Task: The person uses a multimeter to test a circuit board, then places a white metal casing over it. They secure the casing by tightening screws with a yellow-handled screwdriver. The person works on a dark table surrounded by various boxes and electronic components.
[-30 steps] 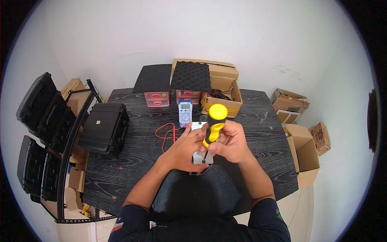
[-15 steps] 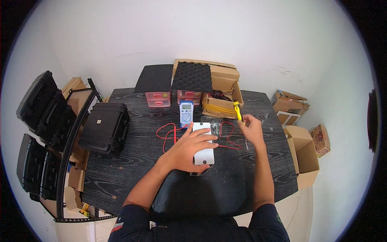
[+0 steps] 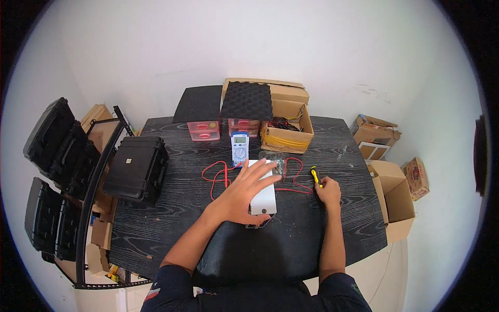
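A white box-like case (image 3: 264,198) with a dark screw at its near end sits at mid-table, on something clear that is mostly hidden. Over the case is my left hand (image 3: 244,191), fingers spread across it and thumb at its near end. To the right, low by the tabletop, my right hand (image 3: 328,192) is closed around a yellow and black screwdriver (image 3: 315,176); its shaft does not show. Beyond the case stands a blue and white multimeter (image 3: 239,149) with red leads (image 3: 297,183). Beside it, a clear tray (image 3: 275,156) holds small metal parts.
Pink drawer units (image 3: 204,131) with dark foam sheets (image 3: 198,104) stand at the back, next to a cardboard box (image 3: 287,139) of cables. A black hard case (image 3: 135,169) is on the left. Open cartons (image 3: 392,197) stand beyond the table's right edge.
My right hand has come down and nearer with the screwdriver, whose handle is now low over the table. The fingers of my left hand have lifted and spread a little above the white case.
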`<state>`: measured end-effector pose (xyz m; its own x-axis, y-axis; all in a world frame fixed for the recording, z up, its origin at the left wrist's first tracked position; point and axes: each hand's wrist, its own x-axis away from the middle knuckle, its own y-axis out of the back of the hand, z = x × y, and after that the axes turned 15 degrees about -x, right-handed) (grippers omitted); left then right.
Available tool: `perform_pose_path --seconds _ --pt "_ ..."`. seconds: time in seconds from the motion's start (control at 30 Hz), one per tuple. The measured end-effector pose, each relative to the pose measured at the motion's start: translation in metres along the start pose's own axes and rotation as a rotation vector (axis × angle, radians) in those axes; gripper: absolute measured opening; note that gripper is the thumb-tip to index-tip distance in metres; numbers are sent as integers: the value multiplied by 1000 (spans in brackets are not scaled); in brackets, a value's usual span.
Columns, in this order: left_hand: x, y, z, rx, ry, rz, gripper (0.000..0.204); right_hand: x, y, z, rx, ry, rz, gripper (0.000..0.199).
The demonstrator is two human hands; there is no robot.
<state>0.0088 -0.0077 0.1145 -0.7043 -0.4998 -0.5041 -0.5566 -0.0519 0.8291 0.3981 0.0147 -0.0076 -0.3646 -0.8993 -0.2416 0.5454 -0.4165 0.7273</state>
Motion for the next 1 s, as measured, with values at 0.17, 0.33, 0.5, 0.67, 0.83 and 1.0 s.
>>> perform_pose_path --seconds 0.17,0.33,0.5,0.67,0.83,1.0 --pt "7 -27 2 152 53 -185 152 10 11 45 -298 460 -244 22" --pt "11 -45 4 -9 169 131 168 48 11 82 -1050 141 449 42" --pt "5 -64 5 55 170 112 157 65 8 108 -1227 168 495 104" --pt "-4 -44 -16 -94 150 113 145 57 1 82 -1276 88 511 83" --pt "7 -40 -22 -223 151 224 146 56 -30 57 -1137 -139 538 49" --pt "14 -44 -26 -290 183 331 150 60 -43 58 -799 19 566 52"
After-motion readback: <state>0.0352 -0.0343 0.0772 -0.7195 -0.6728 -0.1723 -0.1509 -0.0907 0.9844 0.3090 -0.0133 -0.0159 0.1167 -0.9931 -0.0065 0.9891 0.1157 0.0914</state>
